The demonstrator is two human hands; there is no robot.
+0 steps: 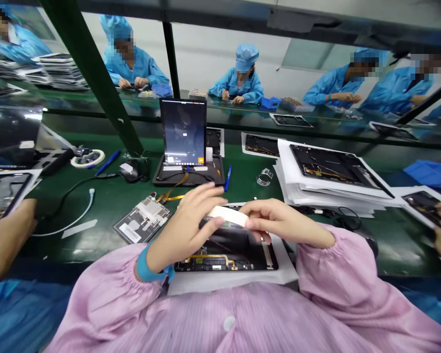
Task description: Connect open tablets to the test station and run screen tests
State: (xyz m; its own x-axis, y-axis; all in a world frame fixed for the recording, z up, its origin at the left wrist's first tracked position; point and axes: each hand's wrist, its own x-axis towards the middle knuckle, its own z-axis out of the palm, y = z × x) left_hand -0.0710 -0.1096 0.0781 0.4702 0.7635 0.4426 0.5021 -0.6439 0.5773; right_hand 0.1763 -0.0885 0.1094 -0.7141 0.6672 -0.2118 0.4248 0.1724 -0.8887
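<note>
A curved white band, which looks like a roll of white tape (pixel 230 216) seen edge-on, is held between my hands. My left hand (pixel 185 220), with a blue band at its wrist, has its thumb against the left end and its fingers stretched above. My right hand (pixel 275 219) pinches the right end between thumb and fingers. Below them an opened black tablet housing (pixel 242 250) with an orange flex cable lies on white sheet (pixel 231 283). My hands hide part of it. Left of it a circuit board (pixel 143 218) is joined by orange ribbon cables to a lit tablet screen (pixel 183 132).
At right, a stack of white sheets (pixel 294 191) carries another tablet housing (pixel 334 166). A blue pen (pixel 228 178) and a clear tape roll (pixel 265 177) lie behind my hands. Co-workers' hands (pixel 9 240) appear at both sides; people in blue work across the bench.
</note>
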